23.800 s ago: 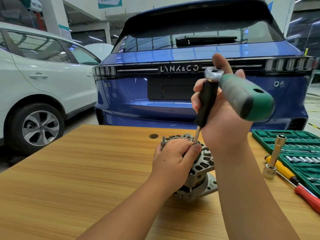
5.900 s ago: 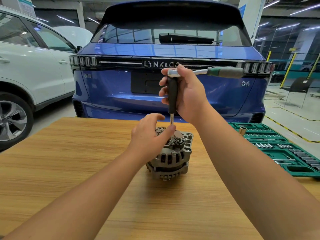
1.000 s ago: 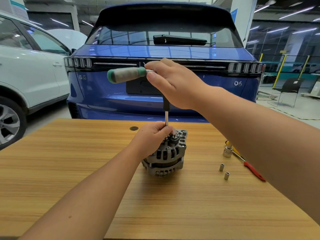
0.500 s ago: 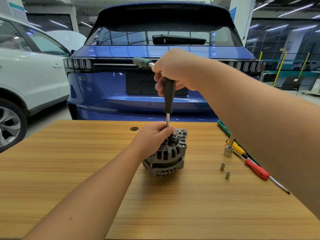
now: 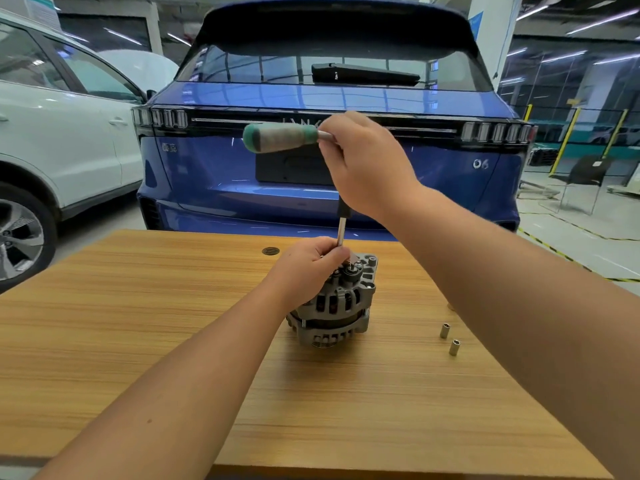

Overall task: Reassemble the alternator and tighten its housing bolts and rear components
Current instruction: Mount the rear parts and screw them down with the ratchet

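At the far left stands a white car point(image 5: 59, 133), and beside it a blue hatchback point(image 5: 332, 161) fills the background behind our tabletop point(image 5: 138, 323), neither of them part of the job. Moving inward, our left hand point(image 5: 306, 268) rests on the upper left of the alternator point(image 5: 337, 306), its fingers curled around the lower end of a slim extension shaft point(image 5: 341, 231); we judge that this grip steadies the housing and keeps the hidden tip seated on a rear fastener, though the fastener itself lies under the hand and we cannot tell which one it is. The alternator stands upright near the middle of the tabletop, pulley end down, its rear studs and terminals facing up where a tool can reach them. Above it, the ratchet handle point(image 5: 280, 136) with its green and grey grip sticks out level to the left, and our right hand point(image 5: 363, 164) is wrapped over the ratchet's head and the top of the extension, fingers pressed closed around them; holding at the head rather than the grip suggests light spinning of a fastener, not final torque. Further right, two small sockets point(image 5: 449, 338) stand on end, apart from the alternator, probably kept ready for other bolt sizes. We would say tightening of the rear components is under way.
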Demonstrator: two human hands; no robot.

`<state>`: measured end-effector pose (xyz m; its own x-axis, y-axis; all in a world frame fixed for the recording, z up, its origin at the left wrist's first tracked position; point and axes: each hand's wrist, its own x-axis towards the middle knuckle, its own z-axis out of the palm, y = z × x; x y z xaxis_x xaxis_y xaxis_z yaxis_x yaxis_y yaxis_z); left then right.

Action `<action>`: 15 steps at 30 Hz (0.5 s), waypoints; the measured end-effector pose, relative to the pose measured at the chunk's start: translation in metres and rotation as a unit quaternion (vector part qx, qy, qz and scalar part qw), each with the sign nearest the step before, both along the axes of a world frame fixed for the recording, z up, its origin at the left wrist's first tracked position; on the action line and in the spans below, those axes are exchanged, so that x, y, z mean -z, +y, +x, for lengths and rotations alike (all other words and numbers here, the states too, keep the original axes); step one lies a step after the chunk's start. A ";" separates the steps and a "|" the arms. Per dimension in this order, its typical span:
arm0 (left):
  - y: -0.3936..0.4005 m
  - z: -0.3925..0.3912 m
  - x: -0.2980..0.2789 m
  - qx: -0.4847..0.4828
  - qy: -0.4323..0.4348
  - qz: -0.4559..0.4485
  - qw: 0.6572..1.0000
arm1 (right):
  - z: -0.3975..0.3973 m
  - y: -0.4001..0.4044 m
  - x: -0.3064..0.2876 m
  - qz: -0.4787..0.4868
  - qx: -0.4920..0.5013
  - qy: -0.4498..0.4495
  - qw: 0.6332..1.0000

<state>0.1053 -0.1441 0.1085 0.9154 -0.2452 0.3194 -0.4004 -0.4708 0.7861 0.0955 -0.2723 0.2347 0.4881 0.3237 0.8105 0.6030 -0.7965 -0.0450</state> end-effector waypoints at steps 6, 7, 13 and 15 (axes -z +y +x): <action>-0.001 0.000 0.000 -0.006 -0.007 0.005 1.000 | -0.002 -0.002 -0.009 -0.042 -0.009 0.080 0.996; -0.001 0.000 0.000 -0.006 -0.008 0.007 1.000 | -0.003 -0.002 -0.009 -0.047 -0.019 0.090 0.995; -0.001 -0.002 -0.001 -0.006 -0.007 0.009 1.000 | -0.010 -0.005 -0.019 -0.086 -0.077 0.128 0.985; -0.001 -0.001 -0.001 -0.006 -0.010 0.009 1.000 | -0.012 -0.003 -0.024 -0.113 -0.064 0.106 0.986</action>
